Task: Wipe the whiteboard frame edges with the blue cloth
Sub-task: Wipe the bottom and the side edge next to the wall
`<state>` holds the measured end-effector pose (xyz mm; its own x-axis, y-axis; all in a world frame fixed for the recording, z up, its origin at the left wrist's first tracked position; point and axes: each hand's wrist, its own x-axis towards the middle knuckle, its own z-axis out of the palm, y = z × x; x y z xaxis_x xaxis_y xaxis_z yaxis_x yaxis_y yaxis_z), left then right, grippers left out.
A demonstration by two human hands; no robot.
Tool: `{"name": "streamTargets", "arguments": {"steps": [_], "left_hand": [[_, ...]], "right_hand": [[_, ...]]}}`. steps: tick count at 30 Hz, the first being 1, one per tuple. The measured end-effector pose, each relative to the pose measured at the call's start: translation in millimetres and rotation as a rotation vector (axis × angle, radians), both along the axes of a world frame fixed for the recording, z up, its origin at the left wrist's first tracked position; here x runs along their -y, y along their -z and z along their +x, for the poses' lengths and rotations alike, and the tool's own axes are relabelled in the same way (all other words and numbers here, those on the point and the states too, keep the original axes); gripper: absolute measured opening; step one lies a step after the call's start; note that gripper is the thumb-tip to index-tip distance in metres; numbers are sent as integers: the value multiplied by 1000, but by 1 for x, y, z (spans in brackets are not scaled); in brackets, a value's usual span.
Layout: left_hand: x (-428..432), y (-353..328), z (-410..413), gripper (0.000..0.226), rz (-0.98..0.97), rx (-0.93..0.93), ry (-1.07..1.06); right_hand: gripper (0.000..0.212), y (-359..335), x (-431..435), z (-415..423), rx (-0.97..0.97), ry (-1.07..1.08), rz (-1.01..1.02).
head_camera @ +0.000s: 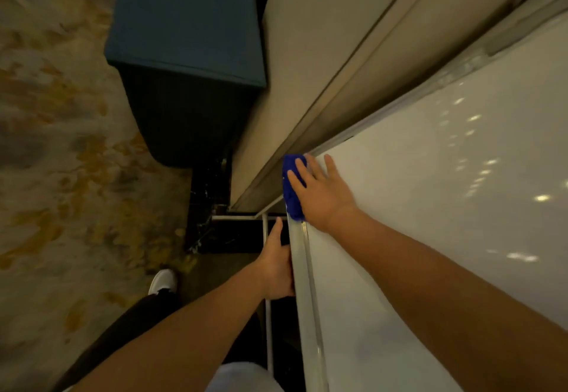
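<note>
The head camera looks steeply down along a whiteboard (430, 207) whose glossy white face fills the right side of the picture and carries small bright reflections. Its metal frame edge (302, 284) runs from the bottom centre upward to a corner near the middle.

The right hand (321, 190) lies flat at that corner, palm against the board, fingers (330, 162) spread and stretched out rather than curled. Under its thumb side it presses the blue cloth (292, 189) onto the frame edge; the cloth is bunched and wraps over the edge, from the corner down to just beside the wrist. The cloth is pinned by the palm and fingers, not pinched in a fist.

The left hand (276, 268) is lower, on the outer side of the same frame edge. Its thumb points up along the frame and its fingers curl around behind the edge, out of sight, so it grips the frame itself.

Beyond the board's corner a beige wall panel (307, 69) rises, with a dark blue cabinet (187, 23) standing beside it. To the left lies a patterned carpet (55, 146) in grey and ochre. At the lower left a dark trouser leg (123, 324) ends in a white shoe (163, 281) on the carpet.
</note>
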<state>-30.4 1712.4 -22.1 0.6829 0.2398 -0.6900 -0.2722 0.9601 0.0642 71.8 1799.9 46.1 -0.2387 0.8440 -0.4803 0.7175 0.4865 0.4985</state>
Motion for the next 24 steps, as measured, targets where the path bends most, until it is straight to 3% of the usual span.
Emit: {"name": "streamTargets", "arguments": {"steps": [5,11,16,20,24], "left_hand": [[-42,-10,-7,91,-49,5,-103],[-106,-5,-3,93,-63,53,-124],[-132,12,9,84,33,14,-245],[-149,13,17,87,98,-19,-195],[-161,7,23,85,127,-63,-173]], "right_hand": [[87,10,58,-17,-36,111,-114],[102,4,-17,-3,173,-14,-145],[91,27,-64,-21,153,0,-248],[93,19,-87,-16,129,9,-289],[69,6,-98,-9,176,-77,-299]]}}
